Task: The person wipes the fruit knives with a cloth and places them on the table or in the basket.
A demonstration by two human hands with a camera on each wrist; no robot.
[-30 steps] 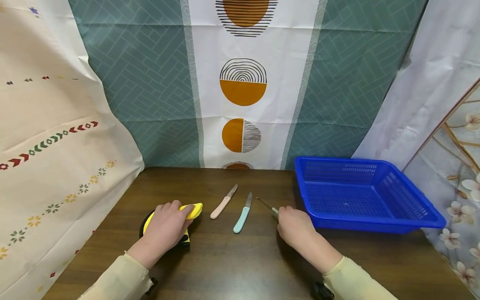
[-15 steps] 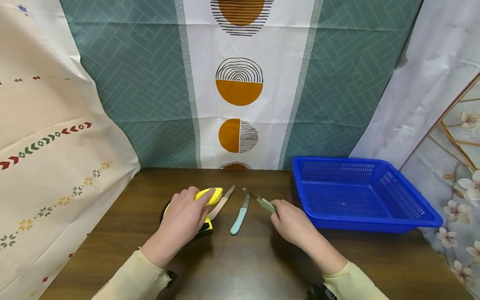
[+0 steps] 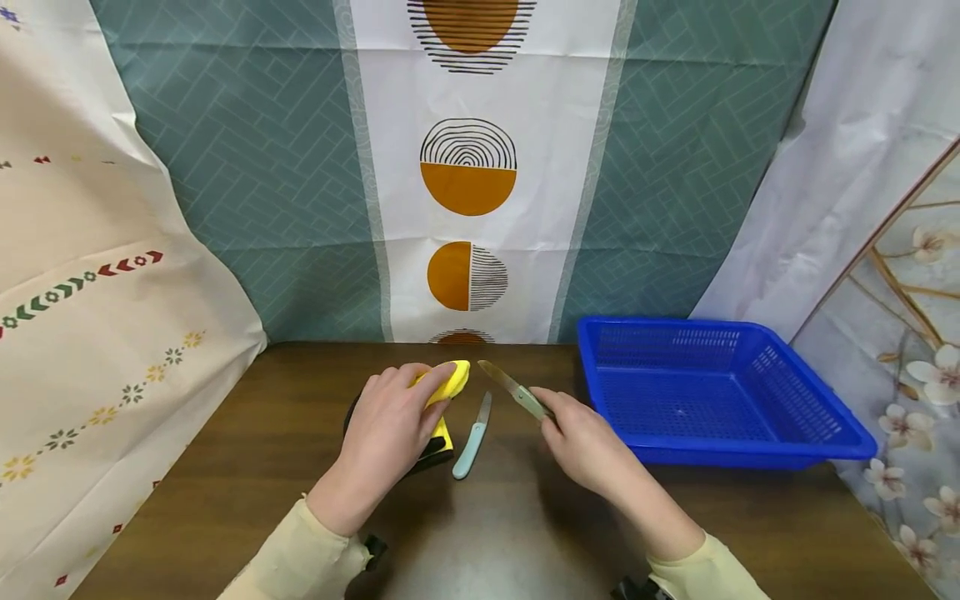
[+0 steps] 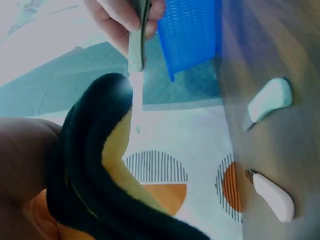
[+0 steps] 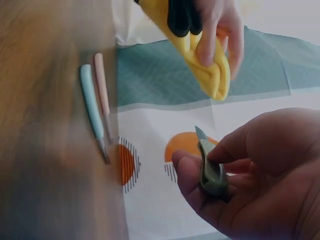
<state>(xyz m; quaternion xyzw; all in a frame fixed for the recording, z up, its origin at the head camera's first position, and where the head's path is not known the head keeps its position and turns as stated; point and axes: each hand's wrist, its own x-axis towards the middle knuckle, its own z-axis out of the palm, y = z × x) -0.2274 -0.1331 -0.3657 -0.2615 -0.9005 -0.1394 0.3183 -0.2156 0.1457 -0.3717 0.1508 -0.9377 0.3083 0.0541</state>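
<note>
At far left, a cream cloth (image 3: 97, 358), hanging, printed with small flowers and a band of red and green arrow marks. Next, a left hand (image 3: 392, 417) at the end of a pale yellow sleeve (image 3: 296, 554), raised over the brown table (image 3: 300, 442). Fingers curled, nearly closed, with a tight hold on a folded yellow-and-black cloth (image 3: 454, 380), yellow end toward the right. On the table, close side by side, a pink-handled knife (image 5: 101, 82), hidden in the head view but plain in both wrist views, then a blue-handled knife (image 3: 469, 447), blade toward the back. A little farther right and off the table, a green-handled knife (image 3: 517, 393), blade slanting left, tip near the yellow end but apart from it. Around its handle, thumb and fingers of the right hand (image 3: 587, 440), closed in a pinch. Farther right, on the table, a blue basket (image 3: 742, 454) with slotted sides. Behind, a green hanging (image 3: 232, 167) with a white panel (image 3: 480, 228) of orange, black-lined circles. At far right, a flowered cloth (image 3: 903, 429).
</note>
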